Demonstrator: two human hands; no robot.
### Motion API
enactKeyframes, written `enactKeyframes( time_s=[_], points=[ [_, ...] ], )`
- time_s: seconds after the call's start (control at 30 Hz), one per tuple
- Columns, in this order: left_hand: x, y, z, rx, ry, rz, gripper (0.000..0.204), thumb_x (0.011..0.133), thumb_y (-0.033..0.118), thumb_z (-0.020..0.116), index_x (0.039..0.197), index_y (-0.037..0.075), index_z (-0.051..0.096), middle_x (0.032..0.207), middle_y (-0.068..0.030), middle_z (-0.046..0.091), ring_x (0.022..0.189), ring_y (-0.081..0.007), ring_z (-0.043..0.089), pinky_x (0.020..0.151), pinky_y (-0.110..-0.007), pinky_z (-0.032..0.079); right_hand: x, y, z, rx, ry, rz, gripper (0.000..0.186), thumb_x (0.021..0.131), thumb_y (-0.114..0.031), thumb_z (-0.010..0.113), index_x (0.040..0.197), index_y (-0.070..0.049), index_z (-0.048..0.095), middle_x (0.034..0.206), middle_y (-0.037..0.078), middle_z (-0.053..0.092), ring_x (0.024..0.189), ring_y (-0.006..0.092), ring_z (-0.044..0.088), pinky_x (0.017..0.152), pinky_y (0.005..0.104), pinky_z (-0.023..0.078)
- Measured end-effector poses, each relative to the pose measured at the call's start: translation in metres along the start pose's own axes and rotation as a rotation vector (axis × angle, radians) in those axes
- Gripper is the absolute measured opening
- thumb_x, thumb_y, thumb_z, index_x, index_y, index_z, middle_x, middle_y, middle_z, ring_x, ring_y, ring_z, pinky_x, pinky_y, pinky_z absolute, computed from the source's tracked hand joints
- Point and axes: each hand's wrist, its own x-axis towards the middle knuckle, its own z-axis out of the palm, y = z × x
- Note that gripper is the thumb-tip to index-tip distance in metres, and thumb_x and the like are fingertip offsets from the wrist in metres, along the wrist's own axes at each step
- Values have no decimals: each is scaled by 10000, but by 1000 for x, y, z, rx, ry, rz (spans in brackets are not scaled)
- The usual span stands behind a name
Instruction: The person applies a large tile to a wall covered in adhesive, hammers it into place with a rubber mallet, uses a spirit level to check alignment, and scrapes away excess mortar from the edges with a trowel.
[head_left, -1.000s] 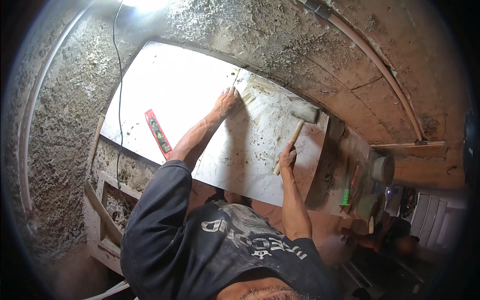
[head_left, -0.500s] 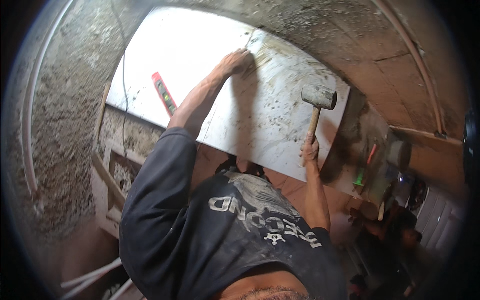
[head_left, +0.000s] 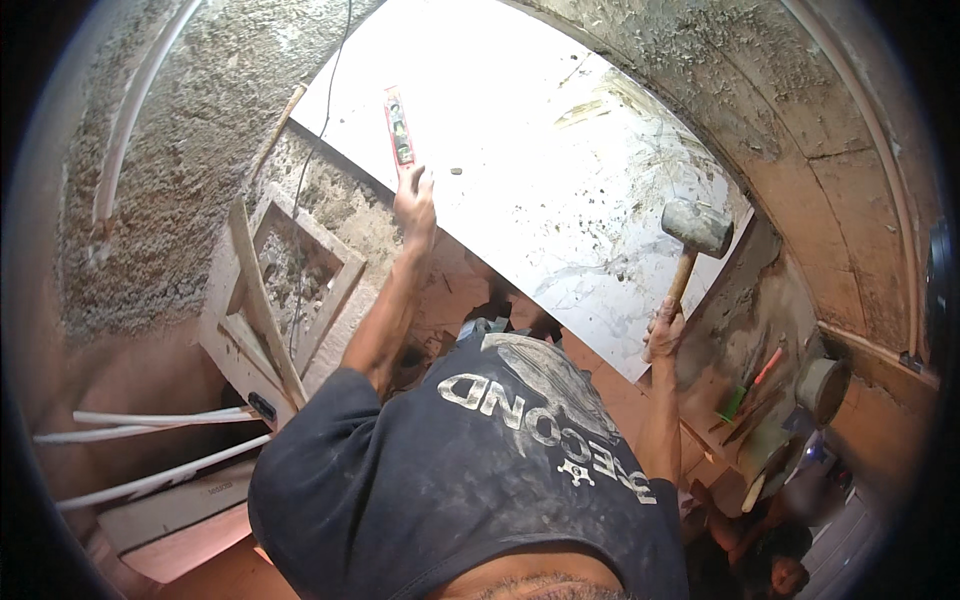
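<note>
My left hand (head_left: 415,205) is at the near end of a red spirit level (head_left: 399,125), its fingers closed on that end. The level lies on a large white marble-patterned slab (head_left: 520,190), near the slab's front left edge. In my right hand (head_left: 664,332) is a mallet (head_left: 698,228), gripped by its wooden handle. Its grey, dirt-crusted head points up above the slab's right end. Smears and crumbs of dirt mark the slab's right half, and a small dark lump (head_left: 456,171) lies right of my left hand.
Rough walls (head_left: 170,130) border the slab. A pale frame (head_left: 330,300) with a leaning wooden strip (head_left: 262,300) stands at left, above white pipes (head_left: 160,480). At right are a green-and-red tool (head_left: 752,385) and a round container (head_left: 823,390). A person (head_left: 770,545) is at lower right.
My left hand has drawn back from the slab's far middle to the spirit level. My right hand still holds the mallet. The view has shifted and turned.
</note>
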Motion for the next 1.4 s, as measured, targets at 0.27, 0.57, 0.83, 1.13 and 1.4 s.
enactKeyframes(
  time_s=[0.27,0.57,0.83,1.13,1.4],
  points=[
    [-137,-76,5,-456,31,-678,537,895,201,611,1298,-42,352,1153,-148,503,965,-251,554,682,-281,515,22,11,-16,84,-38,-104,518,932,-537,405,822,-38,487,534,1,410,380,102,411,324,265,344],
    [-185,-49,46,-281,-5,-781,726,866,280,649,1377,-60,261,1239,-177,472,978,-186,522,690,-295,497,39,-16,-10,20,-50,-152,544,907,-583,417,785,-56,471,520,-24,381,385,98,392,324,257,361],
    [-184,-38,52,-226,-42,-785,777,832,303,693,1364,-89,285,1188,-212,515,1042,-238,531,804,-315,477,56,-32,-1,57,-94,-185,544,927,-560,393,809,-36,474,520,2,386,378,120,411,329,279,383],
    [-178,-36,53,-132,-75,-736,170,848,169,652,762,89,529,741,-17,555,666,-122,514,539,-278,442,51,-49,5,114,-54,-154,528,917,-573,409,751,-72,433,507,-14,363,369,99,377,317,262,375],
    [-174,-64,54,-235,-21,-817,156,854,174,647,816,53,555,761,-50,558,668,-140,514,592,-309,461,52,-44,10,67,-46,-137,514,929,-553,400,744,-75,441,515,-24,367,373,96,381,316,258,364]
  ],
)
